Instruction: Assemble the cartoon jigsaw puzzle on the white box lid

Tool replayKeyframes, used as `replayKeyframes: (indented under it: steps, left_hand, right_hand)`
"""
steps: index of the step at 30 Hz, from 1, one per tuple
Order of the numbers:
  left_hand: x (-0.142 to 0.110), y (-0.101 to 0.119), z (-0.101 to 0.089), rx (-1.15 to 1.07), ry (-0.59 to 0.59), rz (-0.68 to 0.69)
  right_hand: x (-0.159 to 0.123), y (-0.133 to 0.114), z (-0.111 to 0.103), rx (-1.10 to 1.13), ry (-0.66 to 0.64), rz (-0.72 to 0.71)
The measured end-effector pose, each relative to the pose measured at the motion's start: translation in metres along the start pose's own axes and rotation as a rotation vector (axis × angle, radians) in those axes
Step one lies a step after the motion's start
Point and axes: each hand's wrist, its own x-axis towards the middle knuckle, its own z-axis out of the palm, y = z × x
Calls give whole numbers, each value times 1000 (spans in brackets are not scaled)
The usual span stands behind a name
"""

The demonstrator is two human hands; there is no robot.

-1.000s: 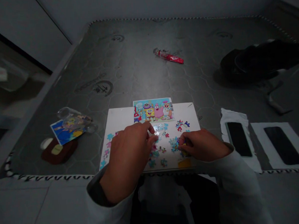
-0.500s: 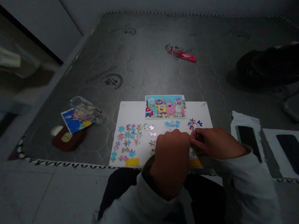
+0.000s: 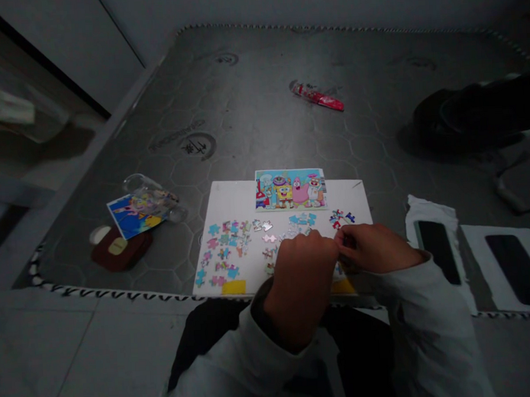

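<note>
On a white board [image 3: 234, 194] lie loose jigsaw puzzle pieces [image 3: 226, 254], several of them grouped at the left. A picture card [image 3: 290, 190] with cartoon figures rests at the board's far edge. My left hand [image 3: 301, 279] is curled over the board's right half, its knuckles up and its fingertips hidden. Right beside it, my right hand [image 3: 376, 247] has thumb and fingers pinched together; whatever they hold is too dark to make out. A small cluster of red and blue pieces [image 3: 340, 218] lies just beyond the right hand. Blue pieces [image 3: 302, 219] lie beyond the left hand.
To the left are a clear plastic bag [image 3: 153, 198], a blue picture card [image 3: 130, 220] and a brown case [image 3: 121, 250]. Two phones [image 3: 437, 251] lie on white sheets at the right. Farther back are a red wrapper [image 3: 317, 96] and a black object [image 3: 469, 119].
My left hand has moved right, from the board's middle to beside my right hand, uncovering the pieces on the left. The camera view has shifted. My right hand stays pinched at the board's right side.
</note>
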Motion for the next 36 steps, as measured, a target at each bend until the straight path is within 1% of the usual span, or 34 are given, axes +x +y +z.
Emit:
replayKeyframes:
  steps: [4,9,16,23,29,33,36]
  left_hand:
    - [1,-1,2,52,52,59]
    - [2,-8,5,76,109,149]
    - [3,-11,-2,82,42,192]
    - [4,-11,-4,95,15,204]
    - [6,-17,-6,115,43,240]
    - [7,-21,-9,117,35,210]
    - [5,-24,-14,124,27,176]
  right_hand:
    - [0,-2,0,13,3,15]
    - [-1,-6,0,32,25,49]
    - [-3,-8,-1,39,36,55]
    - [-2,-8,-1,32,18,51]
    - [-3,-8,-1,45,36,36]
    - [-3,-9,-1,31,46,48]
    - [-3,-9,-1,33,40,52]
